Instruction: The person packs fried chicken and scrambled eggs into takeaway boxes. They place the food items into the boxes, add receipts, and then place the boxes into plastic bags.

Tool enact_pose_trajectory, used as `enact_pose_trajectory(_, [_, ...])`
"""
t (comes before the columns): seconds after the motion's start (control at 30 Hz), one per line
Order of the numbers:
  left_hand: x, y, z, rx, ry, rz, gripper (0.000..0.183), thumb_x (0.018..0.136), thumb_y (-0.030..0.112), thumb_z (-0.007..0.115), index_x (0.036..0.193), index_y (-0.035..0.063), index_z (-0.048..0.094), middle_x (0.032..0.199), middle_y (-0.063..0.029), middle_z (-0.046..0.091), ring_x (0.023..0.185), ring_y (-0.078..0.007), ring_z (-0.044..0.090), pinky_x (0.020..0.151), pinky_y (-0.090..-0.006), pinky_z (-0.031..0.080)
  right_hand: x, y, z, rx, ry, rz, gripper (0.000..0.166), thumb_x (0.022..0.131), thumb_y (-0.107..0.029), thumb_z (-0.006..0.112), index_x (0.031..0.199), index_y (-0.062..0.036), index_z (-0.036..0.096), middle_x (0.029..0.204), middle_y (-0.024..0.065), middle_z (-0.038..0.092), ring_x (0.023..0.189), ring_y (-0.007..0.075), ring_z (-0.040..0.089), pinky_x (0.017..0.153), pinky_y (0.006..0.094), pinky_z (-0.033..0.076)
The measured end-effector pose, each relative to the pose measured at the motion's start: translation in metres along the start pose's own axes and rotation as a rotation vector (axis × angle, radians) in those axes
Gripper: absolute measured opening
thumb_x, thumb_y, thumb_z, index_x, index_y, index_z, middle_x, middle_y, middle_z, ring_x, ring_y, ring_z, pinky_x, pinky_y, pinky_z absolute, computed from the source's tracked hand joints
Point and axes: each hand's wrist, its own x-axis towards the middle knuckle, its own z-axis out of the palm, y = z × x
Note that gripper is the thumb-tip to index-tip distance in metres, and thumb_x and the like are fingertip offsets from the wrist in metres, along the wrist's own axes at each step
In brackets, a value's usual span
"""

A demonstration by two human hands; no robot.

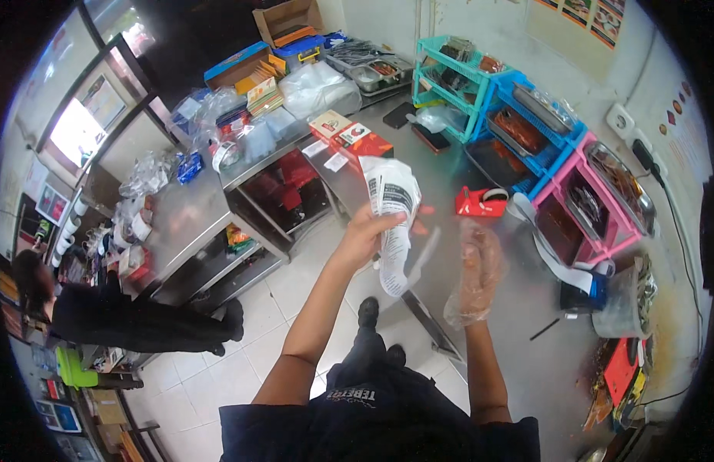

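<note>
My bare left hand point(371, 231) holds several long printed paper slips point(395, 231), with the thumb lying across them. The slips fan out at the top and hang down below the hand. My right hand point(478, 265) wears a loose clear plastic glove and hovers over the steel table point(432, 289). Nothing shows plainly between its fingers, whose pose is blurred by the plastic. Just beyond it stands a red tape dispenser point(481, 202) with a roll in it. Red and white printed boxes point(357, 140) stand beyond the slips, beside small white cards point(335, 162).
Teal point(472, 104), blue point(536, 133) and pink point(593, 202) plastic racks with food trays line the wall. A white paper strip point(564, 271) trails at the right. Phones point(430, 138) lie on the table. A person point(131, 323) in dark clothes stands at the left counter point(189, 231).
</note>
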Motion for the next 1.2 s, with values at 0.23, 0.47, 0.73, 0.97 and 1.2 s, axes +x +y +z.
enact_pose_trajectory(0.23, [-0.064, 0.009, 0.043, -0.152, 0.056, 0.154, 0.049, 0.093, 0.020, 0.055, 0.132, -0.0022, 0.036, 0.116, -0.0201, 0.058, 0.090, -0.0260, 0.066, 0.081, -0.0360, 0.055, -0.042, -0.060, -0.013, 0.041, -0.226, 0.080, 0.045, 0.085, -0.023, 0.066, 0.121, 0.0006, 0.054, 0.115, 0.0126, 0.057, 0.103, 0.0188, 0.055, 0.087, 0.0319, 0.043])
enact_pose_trajectory(0.47, [-0.138, 0.003, 0.048, -0.388, 0.044, 0.050, 0.045, 0.096, 0.024, 0.043, 0.133, -0.0016, 0.039, 0.119, -0.0228, 0.056, 0.095, -0.0272, 0.065, 0.091, -0.0432, 0.051, -0.137, -0.098, 0.004, 0.312, -0.551, 0.620, 0.021, 0.087, -0.011, 0.064, 0.104, 0.0019, 0.064, 0.089, 0.0042, 0.066, 0.078, 0.0081, 0.057, 0.068, 0.0253, 0.047])
enact_pose_trajectory(0.73, [-0.256, -0.042, 0.019, -0.567, -0.194, -0.057, 0.049, 0.099, 0.035, 0.039, 0.128, -0.0045, 0.043, 0.070, -0.0018, 0.043, 0.055, -0.0085, 0.037, 0.058, -0.0259, 0.038, -0.277, -0.122, 0.016, 0.187, -0.687, 0.500, 0.022, 0.084, -0.013, 0.066, 0.100, 0.0018, 0.066, 0.082, 0.0069, 0.067, 0.071, 0.0114, 0.061, 0.064, 0.0272, 0.049])
enact_pose_trajectory(0.97, [-0.303, -0.072, -0.032, -0.756, -0.025, -0.031, 0.069, 0.095, 0.055, 0.035, 0.131, -0.0036, 0.040, 0.070, 0.0033, 0.037, 0.060, -0.0056, 0.033, 0.061, -0.0233, 0.036, -0.487, -0.009, -0.016, -0.391, -1.102, 0.542, 0.026, 0.082, -0.029, 0.063, 0.099, -0.0088, 0.068, 0.089, 0.0067, 0.068, 0.078, 0.0209, 0.065, 0.071, 0.0339, 0.051])
enact_pose_trajectory(1.2, [-0.339, -0.155, -0.121, -0.700, 0.364, -0.085, 0.081, 0.089, 0.064, 0.037, 0.135, -0.0024, 0.037, 0.077, 0.0019, 0.039, 0.069, -0.0084, 0.038, 0.061, -0.0251, 0.040, -0.711, 0.111, -0.256, -1.103, -1.961, 0.431, 0.028, 0.078, -0.032, 0.059, 0.091, -0.0099, 0.070, 0.098, 0.0096, 0.068, 0.089, 0.0269, 0.066, 0.077, 0.0374, 0.053])
